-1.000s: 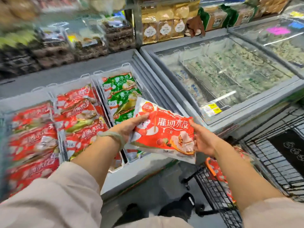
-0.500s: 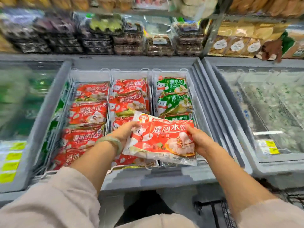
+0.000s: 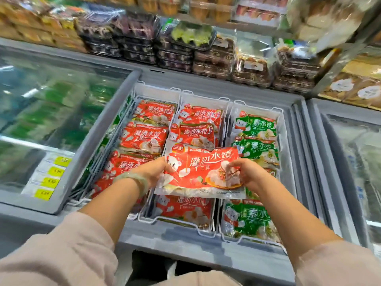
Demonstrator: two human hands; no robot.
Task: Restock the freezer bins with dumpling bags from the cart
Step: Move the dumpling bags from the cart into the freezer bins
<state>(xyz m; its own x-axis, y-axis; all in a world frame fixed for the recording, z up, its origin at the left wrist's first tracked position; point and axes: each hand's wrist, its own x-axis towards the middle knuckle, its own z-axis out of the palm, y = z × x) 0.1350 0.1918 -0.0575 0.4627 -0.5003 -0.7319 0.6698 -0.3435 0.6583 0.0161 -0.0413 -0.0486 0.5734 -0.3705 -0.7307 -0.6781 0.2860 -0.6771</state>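
I hold a red dumpling bag [image 3: 201, 172] flat over the open freezer, above the middle bin [image 3: 203, 100]. My left hand [image 3: 153, 171] grips its left edge and my right hand [image 3: 248, 174] pinches its right side. Red dumpling bags fill the left bin [image 3: 156, 92] and the middle bin. Green dumpling bags [image 3: 256, 149] lie in the right bin [image 3: 257, 107]. The cart is out of view.
The grey freezer rim [image 3: 185, 240] runs in front of my arms. A closed glass lid [image 3: 51, 112] with yellow price tags [image 3: 51, 178] covers the freezer part to the left. Another freezer [image 3: 354, 153] stands at the right. Shelves of packaged food [image 3: 175, 42] rise behind.
I turned left from the cart to face the open freezer. The red bag, held in both hands, moved from beside the freezer to above the middle bin.
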